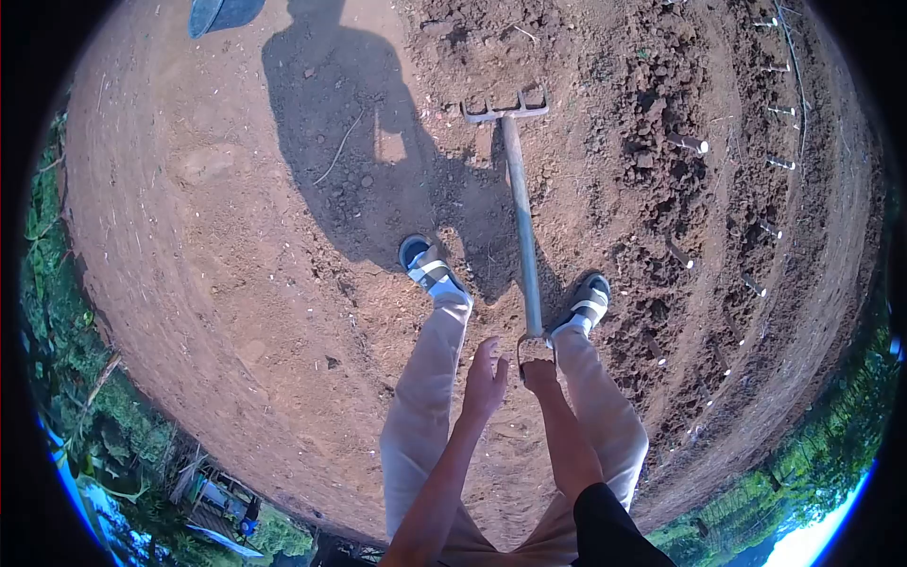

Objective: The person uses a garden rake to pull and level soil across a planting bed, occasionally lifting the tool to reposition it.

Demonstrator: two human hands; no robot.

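A garden fork [522, 217] with a long pale shaft and a D-shaped handle [522, 352] stretches away from me between my feet. Its tined metal head [505, 109] rests at the soil, with some tines in shadow. My right hand [539, 374] is wrapped round the grip of the D-handle. Just left of that handle, my left hand [485, 383] hangs free with its fingers apart, touching nothing that I can see.
Short cut stems [688, 144] stick out of loose, clumped soil in rows on the right. A dark bucket-like container [225, 13] sits at the top left, partly cut off. My sandalled feet [588, 300] flank the shaft. Green plants [113, 416] edge the plot.
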